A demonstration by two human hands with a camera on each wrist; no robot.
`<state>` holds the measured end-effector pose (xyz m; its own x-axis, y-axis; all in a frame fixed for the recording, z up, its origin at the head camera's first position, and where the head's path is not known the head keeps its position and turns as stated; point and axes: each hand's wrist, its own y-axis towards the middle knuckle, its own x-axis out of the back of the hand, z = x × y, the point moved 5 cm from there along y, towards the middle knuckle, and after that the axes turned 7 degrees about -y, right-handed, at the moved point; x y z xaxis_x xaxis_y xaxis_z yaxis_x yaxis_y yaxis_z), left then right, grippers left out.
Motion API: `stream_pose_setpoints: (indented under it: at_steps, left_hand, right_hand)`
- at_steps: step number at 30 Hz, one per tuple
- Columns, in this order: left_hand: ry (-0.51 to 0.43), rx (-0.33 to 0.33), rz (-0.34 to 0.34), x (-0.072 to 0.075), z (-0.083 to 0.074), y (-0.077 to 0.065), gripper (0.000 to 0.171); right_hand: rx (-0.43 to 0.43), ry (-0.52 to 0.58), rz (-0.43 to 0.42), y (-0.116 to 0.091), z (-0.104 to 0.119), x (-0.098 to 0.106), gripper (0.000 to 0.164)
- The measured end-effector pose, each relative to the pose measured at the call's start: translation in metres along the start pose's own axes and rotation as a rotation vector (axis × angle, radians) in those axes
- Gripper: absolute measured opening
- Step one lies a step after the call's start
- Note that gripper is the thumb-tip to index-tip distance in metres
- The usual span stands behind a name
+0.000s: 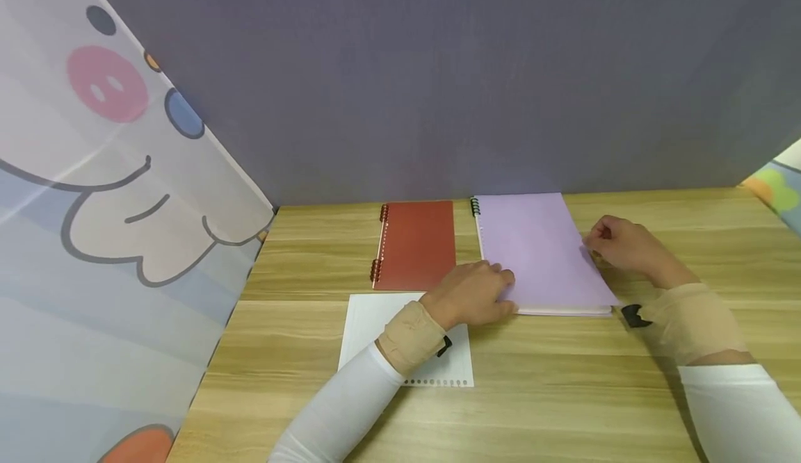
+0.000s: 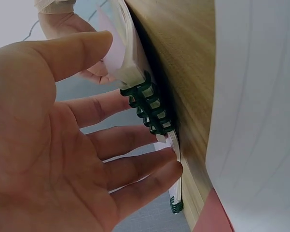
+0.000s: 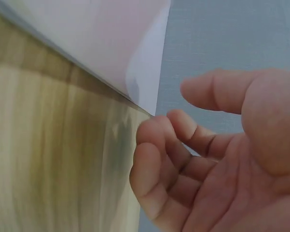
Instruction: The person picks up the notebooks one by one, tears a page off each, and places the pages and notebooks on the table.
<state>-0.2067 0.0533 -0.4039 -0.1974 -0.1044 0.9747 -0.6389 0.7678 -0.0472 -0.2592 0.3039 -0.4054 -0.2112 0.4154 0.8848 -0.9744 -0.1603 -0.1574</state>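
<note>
A loose-leaf notebook with a lilac cover [image 1: 532,240] and green binding rings [image 2: 152,108] lies on the wooden table. At its lower left corner is my left hand [image 1: 473,290], fingers extended along the ringed spine and thumb over the cover side. Beside the notebook's right edge, my right hand [image 1: 626,244] has loosely bent fingers [image 3: 149,162]. Its thumb stands apart from them, and nothing shows between. The cover's right edge sits a little raised above the white pages [image 1: 563,311].
A red ring-bound notebook [image 1: 418,240] lies left of the lilac one. Below it is a white sheet [image 1: 369,320] with punched holes, partly under my left forearm. A grey panel [image 1: 438,80] stands behind the table [image 1: 532,393], and a cartoon-printed sheet [image 1: 144,254] hangs at the left.
</note>
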Motion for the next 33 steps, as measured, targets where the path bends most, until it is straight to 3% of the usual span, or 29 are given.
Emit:
stream_pose_setpoints:
  at_steps: [8,14,23,29,33]
  left_hand:
    - [-0.035,0.006,0.019,0.001,0.003,0.000,0.025]
    - [-0.055,-0.004,0.020,0.001,0.005,0.001,0.024]
    - [-0.082,-0.020,-0.011,0.003,0.007,0.000,0.038]
    - [-0.145,-0.032,-0.015,0.004,0.011,-0.001,0.031]
    - [-0.137,-0.025,-0.007,0.004,0.013,-0.002,0.032]
  right_hand:
    - [-0.056,0.118,0.113,0.000,-0.003,-0.005,0.041]
    - [-0.056,0.147,0.068,-0.001,-0.002,-0.001,0.039]
    - [-0.022,0.308,0.042,-0.007,0.010,0.010,0.050]
    - [0.040,0.324,-0.027,-0.011,0.022,0.018,0.050]
    - [0.075,0.322,-0.085,-0.014,0.030,0.024,0.049]
